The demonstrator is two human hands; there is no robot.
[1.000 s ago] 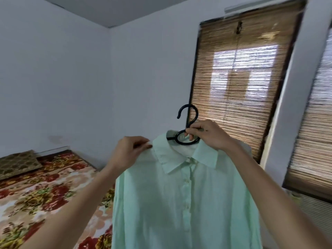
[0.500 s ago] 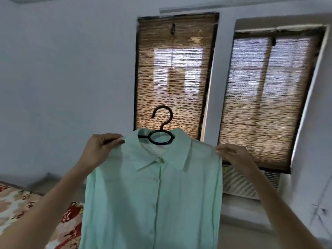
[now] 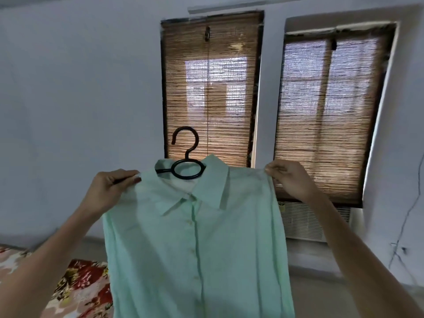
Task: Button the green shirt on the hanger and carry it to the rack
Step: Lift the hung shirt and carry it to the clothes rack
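Forearms reach up from the bottom corners of our view, and each ends in a hand holding one shoulder of the shirt (image 3: 206,249). Our left hand (image 3: 107,191) has its fingers and thumb curled tight round the shoulder on its side, with a dark bit of the hanger (image 3: 187,177) showing between them. Our right hand (image 3: 291,182) pinches the seam at the top of the other shoulder between thumb and bent fingers. We hold the pale green shirt in the air in front of us, with its front facing us. It hangs with its long axis upright, collar at the top, and its lower part runs out of the bottom of the view. The button strip runs down the middle, leaning slightly to the right, and the front lies closed as far down as we see. The black hanger sits inside the collar, its ring just above the neck opening and its hook standing straight up, open to our left. Lower left, past our left arm, lies a flowered bedspread (image 3: 80,283). Beyond the shirt is a pale wall (image 3: 80,88) with two windows covered by a left blind (image 3: 211,88) and a right blind (image 3: 325,111). A white grille (image 3: 300,223) sits below the right one.
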